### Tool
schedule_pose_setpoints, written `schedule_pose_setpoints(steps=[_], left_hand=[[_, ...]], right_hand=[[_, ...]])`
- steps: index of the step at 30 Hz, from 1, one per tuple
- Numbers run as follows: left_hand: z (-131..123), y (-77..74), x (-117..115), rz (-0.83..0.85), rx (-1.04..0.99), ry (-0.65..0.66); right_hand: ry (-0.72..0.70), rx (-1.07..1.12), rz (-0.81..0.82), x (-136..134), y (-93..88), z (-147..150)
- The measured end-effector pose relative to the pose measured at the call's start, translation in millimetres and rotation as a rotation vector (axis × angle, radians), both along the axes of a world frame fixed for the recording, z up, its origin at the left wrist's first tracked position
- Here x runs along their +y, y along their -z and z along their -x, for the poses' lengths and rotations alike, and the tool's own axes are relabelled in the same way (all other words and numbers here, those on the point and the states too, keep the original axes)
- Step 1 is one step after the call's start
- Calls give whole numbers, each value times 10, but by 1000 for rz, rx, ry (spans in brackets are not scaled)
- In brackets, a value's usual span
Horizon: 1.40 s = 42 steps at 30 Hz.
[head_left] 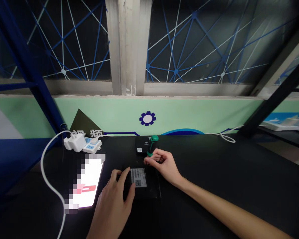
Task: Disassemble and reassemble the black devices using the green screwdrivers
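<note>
Hiding part of a black case (153,190), left hand (116,196), label (139,177) illegible

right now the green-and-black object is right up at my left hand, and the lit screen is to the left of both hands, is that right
The hand is wrong: in the head view, the green-and-black object is right up at your right hand, not your left hand. The lit screen is to the left of both hands.
</note>
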<state>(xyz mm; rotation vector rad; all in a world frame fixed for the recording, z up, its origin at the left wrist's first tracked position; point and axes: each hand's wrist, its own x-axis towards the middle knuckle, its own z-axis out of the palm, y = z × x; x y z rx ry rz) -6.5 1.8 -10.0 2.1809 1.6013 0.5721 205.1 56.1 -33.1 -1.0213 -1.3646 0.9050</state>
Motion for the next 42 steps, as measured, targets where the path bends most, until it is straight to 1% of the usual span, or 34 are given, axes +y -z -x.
schedule_pose_setpoints(steps=[7, 13, 18, 21, 23, 28, 30, 38, 42], left_hand=[[8, 24, 9, -4, 13, 1], [7, 18, -2, -2, 20, -3], [4, 2, -1, 11, 11, -1], [4, -6, 4, 12, 11, -6], [3, -2, 6, 15, 13, -6], [6, 23, 10, 13, 17, 0], [6, 22, 13, 12, 20, 4], [-6, -3, 2, 13, 16, -2], [-7, 1, 10, 5, 16, -4]], right_hand=[[-35, -13, -11, -6, 16, -7], [-49, -60, -50, -25, -19, -12], [-32, -132, -102, -47, -53, -11], [2, -155, -123, -39, -48, -1], [15, -134, -105, -21, -33, 5], [6, 4, 5, 12, -7, 12], [5, 33, 15, 12, -11, 10], [-7, -14, -31, -7, 5, 5], [-29, -58, -50, -28, -23, 5]])
